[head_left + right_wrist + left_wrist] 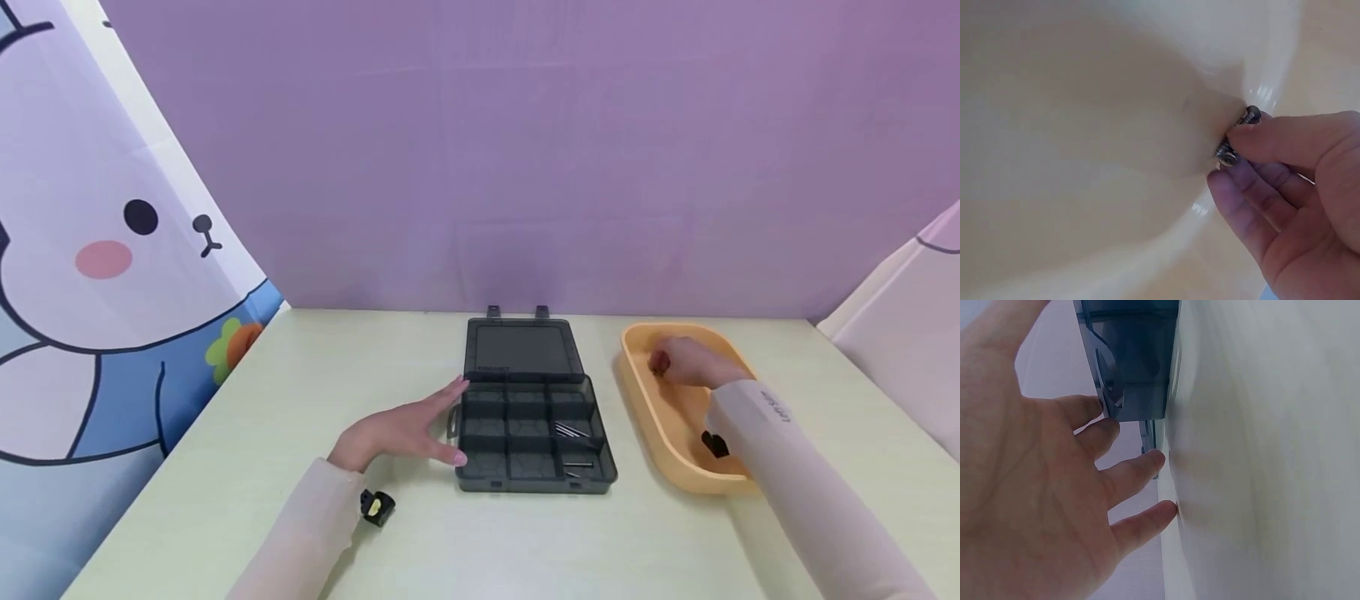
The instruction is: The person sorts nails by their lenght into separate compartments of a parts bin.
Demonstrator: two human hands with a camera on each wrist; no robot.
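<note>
My left hand (401,429) spreads its straight fingers along the left side of a dark see-through compartment box (483,482), fingertips right at its wall. The box's lid (522,348) lies folded back behind it. In the left wrist view the palm (1041,481) faces the box's side (1129,369). Down inside the far end of an orange-yellow tub (652,429), my right hand (686,361) pinches small metal screws (1229,156) between thumb and fingers. Screw heads and threads show on both sides of the thumb.
Thin metal pins (572,430) lie in the box's right middle compartment, and a longer metal piece (578,464) lies in the front right one. Both stand on a pale table (360,350), in front of a purple backdrop (510,167). A cartoon-printed cloth (112,333) hangs at the left.
</note>
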